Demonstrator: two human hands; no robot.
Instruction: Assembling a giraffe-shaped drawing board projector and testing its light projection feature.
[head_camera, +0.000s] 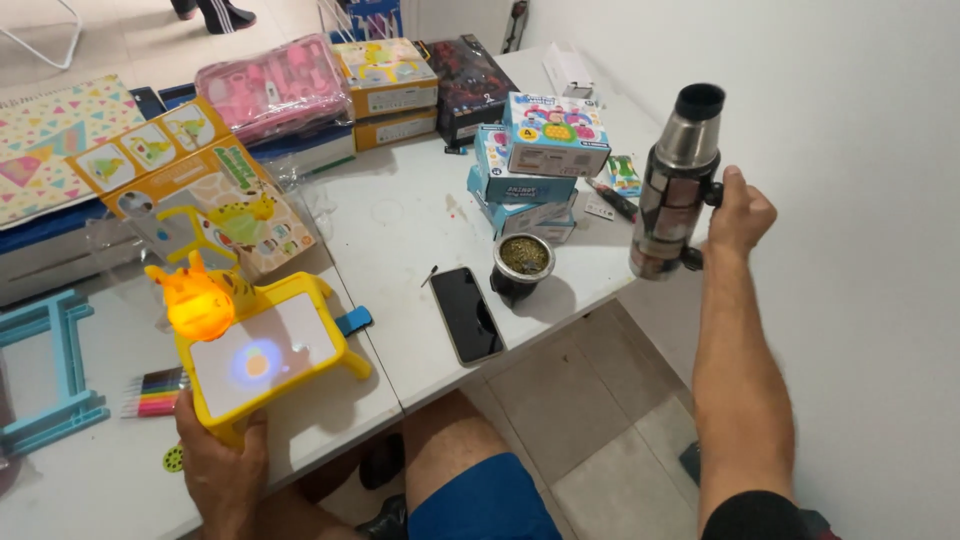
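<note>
Steel flask (676, 185) was up in the air past the table's (420, 230) right edge, right hand (738, 212) wrapped around its handle. Left hand (222, 462) gripped the yellow toy projector's (255, 345) near corner, lit up on the table. Cup (522, 264) and phone (466, 313) sat between the 2.

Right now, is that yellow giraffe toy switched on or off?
On. The yellow giraffe toy held by the left hand has a glowing orange head and casts a lit spot onto its white board.

Right hand (742, 212) grips the handle of a steel thermos (676, 185), held upright beyond the tabletop (400, 240) edge. Left hand (222, 462) holds the near corner of a yellow giraffe-shaped projector board (262, 352). A filled gourd cup (522, 266) stands just beside a black phone (466, 313).
</note>
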